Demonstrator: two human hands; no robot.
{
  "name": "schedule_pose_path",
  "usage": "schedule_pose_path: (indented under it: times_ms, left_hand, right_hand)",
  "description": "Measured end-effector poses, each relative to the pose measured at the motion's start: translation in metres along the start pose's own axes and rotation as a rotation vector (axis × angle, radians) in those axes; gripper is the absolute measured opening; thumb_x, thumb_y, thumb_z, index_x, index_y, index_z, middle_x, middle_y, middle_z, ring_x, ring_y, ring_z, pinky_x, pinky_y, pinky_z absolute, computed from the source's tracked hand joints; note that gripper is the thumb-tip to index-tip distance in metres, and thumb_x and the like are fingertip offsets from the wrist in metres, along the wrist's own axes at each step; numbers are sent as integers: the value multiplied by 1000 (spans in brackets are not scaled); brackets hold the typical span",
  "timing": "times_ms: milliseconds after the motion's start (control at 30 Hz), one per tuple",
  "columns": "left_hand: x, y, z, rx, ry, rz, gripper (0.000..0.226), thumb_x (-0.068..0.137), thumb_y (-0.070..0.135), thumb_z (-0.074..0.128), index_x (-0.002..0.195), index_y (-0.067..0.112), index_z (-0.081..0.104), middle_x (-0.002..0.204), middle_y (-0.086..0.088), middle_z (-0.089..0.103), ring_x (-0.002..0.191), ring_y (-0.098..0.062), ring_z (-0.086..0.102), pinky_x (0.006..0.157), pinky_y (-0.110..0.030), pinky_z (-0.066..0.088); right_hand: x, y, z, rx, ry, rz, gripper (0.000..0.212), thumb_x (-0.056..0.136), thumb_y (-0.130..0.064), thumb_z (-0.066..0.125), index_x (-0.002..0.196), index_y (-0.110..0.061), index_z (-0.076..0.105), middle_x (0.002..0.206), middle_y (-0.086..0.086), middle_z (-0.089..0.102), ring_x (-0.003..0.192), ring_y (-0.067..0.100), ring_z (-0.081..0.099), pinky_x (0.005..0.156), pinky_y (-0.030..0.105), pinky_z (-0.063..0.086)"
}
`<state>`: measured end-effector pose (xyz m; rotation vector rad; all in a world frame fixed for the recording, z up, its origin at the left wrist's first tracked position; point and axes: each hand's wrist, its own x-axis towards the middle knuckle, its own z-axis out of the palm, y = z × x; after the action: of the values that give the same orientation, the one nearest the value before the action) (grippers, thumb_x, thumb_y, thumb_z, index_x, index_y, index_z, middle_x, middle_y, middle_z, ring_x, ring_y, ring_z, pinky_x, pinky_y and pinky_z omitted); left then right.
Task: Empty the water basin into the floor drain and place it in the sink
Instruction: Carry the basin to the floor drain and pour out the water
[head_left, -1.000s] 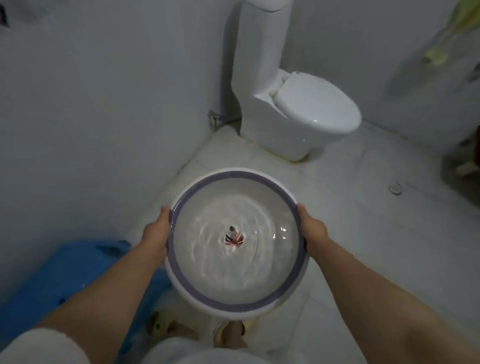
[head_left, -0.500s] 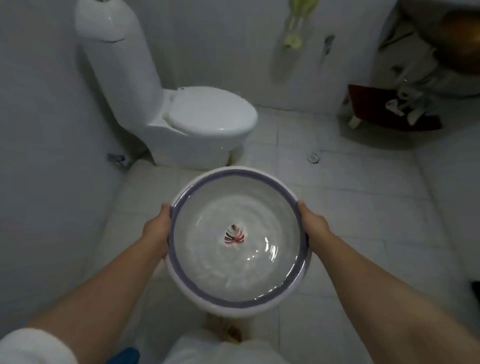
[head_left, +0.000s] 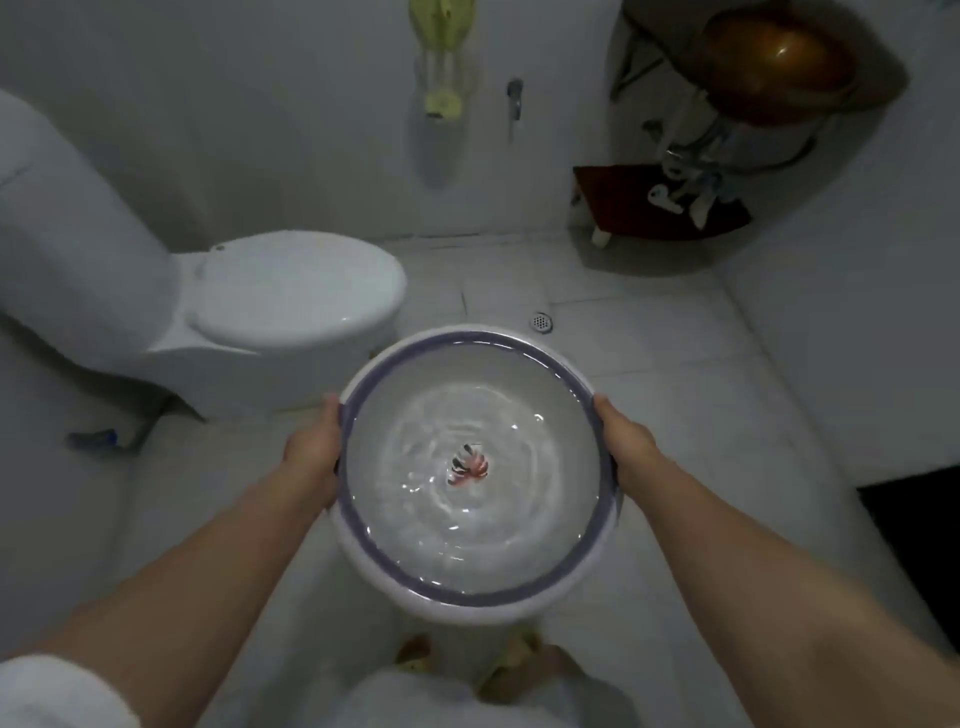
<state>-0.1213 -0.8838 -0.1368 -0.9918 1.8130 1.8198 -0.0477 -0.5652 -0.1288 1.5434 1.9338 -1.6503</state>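
The water basin (head_left: 475, 582) is round, so it has no long axis; its mouth faces straight up and its rim sits roughly level. It is white with a purple band around the inside of the rim, and a small red and dark leaf mark shows at the centre of its bottom through rippled water (head_left: 457, 530). It is held in the air above the floor (head_left: 675, 415), in front of the person's body.

The left hand (head_left: 311, 457) grips the rim on the basin's left side and the right hand (head_left: 626, 447) grips it on the right side, opposite each other. On both hands the fingers curl under the basin's edge and are mostly hidden; only the thumbs and backs of the hands show pressed to the rim.

The floor drain (head_left: 541, 322) lies in the tiled floor just beyond the far edge of the basin. The toilet (head_left: 270, 312), lid down, stands to the far left against the wall. The sink (head_left: 774, 62), a brown bowl, is mounted high at the far right corner, with pipes (head_left: 696, 171) under it.
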Motion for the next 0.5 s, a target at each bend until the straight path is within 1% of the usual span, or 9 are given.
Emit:
schedule_pose_path:
  times_ms: [33, 100, 167, 200, 233, 300, 367, 433, 500]
  left_hand:
    - [2, 4, 7, -17, -3, -4, 67, 81, 49, 51, 126, 0, 47, 130, -26, 53, 111, -39, 56, 90, -50, 48]
    - [7, 12, 26, -32, -4, 1, 62, 83, 52, 50, 120, 2, 56, 117, -22, 62, 95, -33, 64, 78, -42, 52]
    - [14, 18, 50, -41, -2, 18, 48, 84, 52, 50, 98, 9, 66, 91, -13, 65, 67, -24, 63, 60, -31, 50]
    - [18, 20, 63, -50, -8, 23, 42, 85, 52, 50, 85, 13, 65, 82, -10, 63, 59, -21, 61, 55, -29, 48]
    - [20, 23, 72, -58, -15, 20, 40, 86, 51, 49, 79, 15, 63, 78, -9, 63, 59, -20, 61, 55, -29, 47]
    - [25, 28, 94, -52, -30, 12, 41, 88, 51, 46, 90, 14, 61, 83, -7, 63, 71, -22, 61, 62, -32, 48]
    - [29, 34, 118, -7, -36, 21, 36, 91, 49, 42, 93, 17, 58, 83, -3, 60, 72, -19, 59, 61, -31, 47]
    - [29, 43, 144, 0, -23, 28, 32, 92, 46, 40, 85, 19, 56, 79, -1, 59, 65, -16, 58, 54, -27, 47]
    - [32, 50, 169, -55, 13, 12, 35, 92, 42, 41, 73, 17, 55, 58, -4, 61, 46, -15, 58, 40, -21, 45]
  right_hand:
    - [6, -3, -2, 5, 4, 3, 84, 65, -67, 60, 117, -1, 57, 115, 16, 64, 100, 32, 62, 93, 41, 48]
    - [25, -13, -10, 12, -1, -3, 83, 68, -66, 60, 117, 0, 57, 115, 18, 64, 99, 33, 62, 91, 42, 49]
    - [47, -28, -20, 25, -24, -16, 80, 70, -65, 61, 114, 1, 58, 113, 18, 65, 96, 33, 62, 90, 42, 50]
    - [56, -35, -25, 35, -36, -24, 78, 70, -63, 62, 113, 2, 59, 111, 19, 65, 95, 33, 63, 89, 43, 51]
    - [65, -42, -29, 46, -49, -33, 78, 70, -62, 62, 113, 3, 59, 110, 19, 66, 94, 33, 63, 88, 42, 51]
    - [82, -56, -40, 53, -62, -46, 78, 70, -61, 63, 114, 3, 58, 109, 19, 66, 92, 33, 64, 84, 40, 52]
    - [101, -71, -53, 55, -83, -47, 76, 70, -59, 64, 113, 3, 58, 103, 18, 66, 86, 31, 64, 77, 36, 52]
    - [122, -87, -67, 62, -125, -42, 72, 70, -58, 64, 110, 2, 60, 98, 16, 67, 82, 30, 65, 76, 37, 53]
    - [142, -105, -79, 72, -148, -59, 69, 69, -55, 66, 109, 1, 61, 99, 16, 68, 82, 30, 66, 79, 39, 54]
